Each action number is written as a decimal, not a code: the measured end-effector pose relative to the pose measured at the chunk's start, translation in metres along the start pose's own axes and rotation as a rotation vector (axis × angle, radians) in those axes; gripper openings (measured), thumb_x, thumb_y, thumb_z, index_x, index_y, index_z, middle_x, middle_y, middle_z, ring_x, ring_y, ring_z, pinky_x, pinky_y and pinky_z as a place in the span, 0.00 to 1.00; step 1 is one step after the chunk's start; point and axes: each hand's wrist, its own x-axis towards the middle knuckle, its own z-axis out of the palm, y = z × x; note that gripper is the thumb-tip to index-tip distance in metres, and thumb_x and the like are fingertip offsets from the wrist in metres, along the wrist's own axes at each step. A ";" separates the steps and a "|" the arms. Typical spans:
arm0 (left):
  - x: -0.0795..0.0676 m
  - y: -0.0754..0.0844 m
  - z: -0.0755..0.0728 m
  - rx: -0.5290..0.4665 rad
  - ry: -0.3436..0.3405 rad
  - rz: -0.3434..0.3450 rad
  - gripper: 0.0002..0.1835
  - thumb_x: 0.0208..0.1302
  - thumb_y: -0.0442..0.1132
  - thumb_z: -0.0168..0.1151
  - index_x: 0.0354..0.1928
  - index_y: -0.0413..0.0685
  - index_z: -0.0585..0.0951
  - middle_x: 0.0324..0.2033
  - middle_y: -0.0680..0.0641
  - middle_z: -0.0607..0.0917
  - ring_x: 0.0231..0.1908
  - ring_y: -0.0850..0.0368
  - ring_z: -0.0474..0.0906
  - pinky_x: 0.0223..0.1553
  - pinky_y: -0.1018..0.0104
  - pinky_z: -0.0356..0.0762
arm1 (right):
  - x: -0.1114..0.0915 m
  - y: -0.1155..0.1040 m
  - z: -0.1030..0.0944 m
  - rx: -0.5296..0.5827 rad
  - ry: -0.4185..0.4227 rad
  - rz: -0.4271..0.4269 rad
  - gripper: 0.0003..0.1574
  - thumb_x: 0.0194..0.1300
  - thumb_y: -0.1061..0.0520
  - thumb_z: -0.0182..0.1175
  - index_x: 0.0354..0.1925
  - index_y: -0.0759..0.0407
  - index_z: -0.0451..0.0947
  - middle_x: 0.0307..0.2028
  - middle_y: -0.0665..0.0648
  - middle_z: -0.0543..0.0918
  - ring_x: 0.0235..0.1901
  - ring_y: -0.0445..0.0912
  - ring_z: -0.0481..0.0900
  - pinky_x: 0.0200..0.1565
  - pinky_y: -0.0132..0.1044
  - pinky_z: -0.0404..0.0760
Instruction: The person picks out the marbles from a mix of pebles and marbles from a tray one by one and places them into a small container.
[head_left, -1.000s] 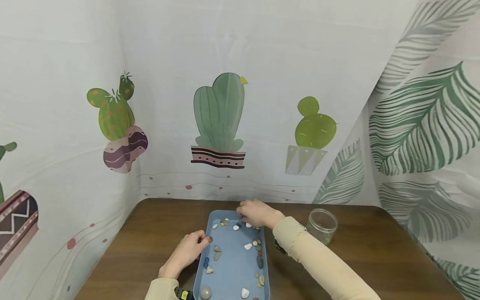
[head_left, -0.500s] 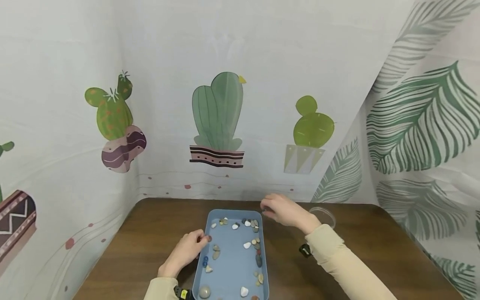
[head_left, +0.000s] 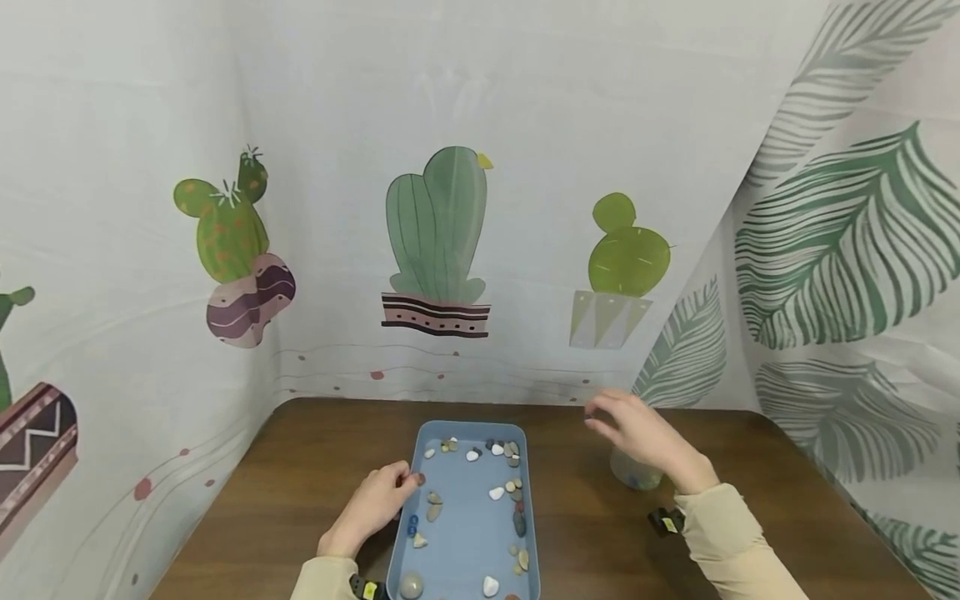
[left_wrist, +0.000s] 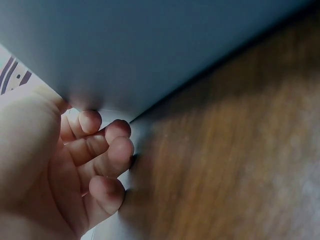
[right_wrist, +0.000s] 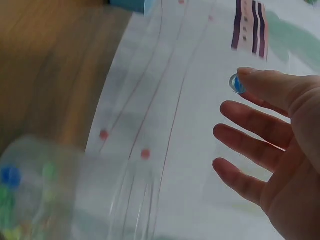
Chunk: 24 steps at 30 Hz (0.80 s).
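Observation:
A blue rectangular tray lies on the table with several pebbles in loose groups near its sides. My left hand holds its left side, thumb at the rim; in the left wrist view the curled fingers are at the outer wall. In the right wrist view, my right hand pinches a clear glass marble with a blue core between thumb and index finger, the other fingers spread. That hand is above a clear jar and partly hides it. Blue and green marbles show inside the jar.
Two blue marbles lie by the tray's left wall, and a large round grey stone sits in its near left corner. Behind the brown wooden table hangs a white cloth printed with cacti and leaves.
My right hand has moved right, from the tray's far right corner to over the jar, uncovering the pebbles there. My left hand has stayed at the tray's left side.

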 end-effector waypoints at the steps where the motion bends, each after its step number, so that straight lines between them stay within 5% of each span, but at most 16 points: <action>1: 0.000 0.000 0.000 0.004 0.000 0.002 0.17 0.72 0.47 0.55 0.25 0.49 0.69 0.16 0.54 0.71 0.18 0.59 0.73 0.20 0.65 0.70 | -0.005 0.004 -0.002 0.003 0.006 0.023 0.07 0.61 0.60 0.68 0.38 0.56 0.80 0.38 0.52 0.82 0.40 0.51 0.81 0.42 0.48 0.79; 10: -0.001 0.002 0.001 -0.004 0.008 0.000 0.17 0.72 0.46 0.55 0.24 0.48 0.69 0.16 0.54 0.70 0.18 0.59 0.73 0.22 0.65 0.72 | -0.043 0.035 -0.017 0.001 0.045 0.173 0.08 0.61 0.62 0.68 0.40 0.59 0.80 0.39 0.53 0.82 0.41 0.53 0.81 0.41 0.51 0.78; 24: -0.001 0.000 0.001 0.002 0.012 0.007 0.17 0.72 0.45 0.55 0.24 0.49 0.69 0.16 0.55 0.69 0.18 0.60 0.73 0.21 0.66 0.73 | -0.073 0.066 -0.001 0.021 0.041 0.248 0.07 0.60 0.62 0.68 0.38 0.59 0.81 0.37 0.52 0.83 0.39 0.53 0.81 0.39 0.50 0.78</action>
